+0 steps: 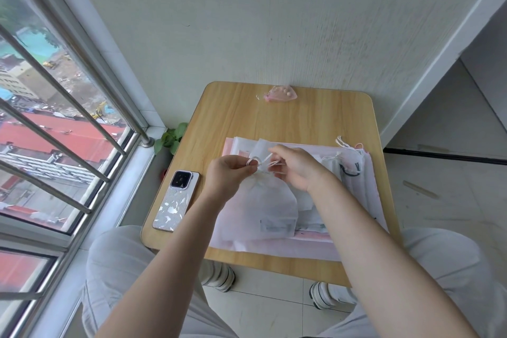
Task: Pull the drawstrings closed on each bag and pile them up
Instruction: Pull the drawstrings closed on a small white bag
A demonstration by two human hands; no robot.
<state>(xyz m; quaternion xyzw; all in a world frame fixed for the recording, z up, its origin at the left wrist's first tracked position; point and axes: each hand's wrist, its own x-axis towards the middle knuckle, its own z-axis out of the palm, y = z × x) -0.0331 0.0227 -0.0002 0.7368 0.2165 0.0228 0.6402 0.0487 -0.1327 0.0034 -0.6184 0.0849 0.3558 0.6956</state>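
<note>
A white translucent drawstring bag [263,203] hangs in front of me over the wooden table [288,118], its neck gathered tight. My left hand [229,173] pinches one white cord loop at the neck. My right hand [297,166] pinches the other cord on the opposite side. Beneath lies a spread of flat white and pink bags [310,244]. At the right, a pile of cinched white bags [348,164] rests with cord ends sticking up.
A phone [175,200] in a patterned case lies on the table's left side. A small pink pouch [282,94] sits at the far edge against the wall. A barred window runs along the left, with a small green plant [170,138] in the corner. My knees flank the table's near edge.
</note>
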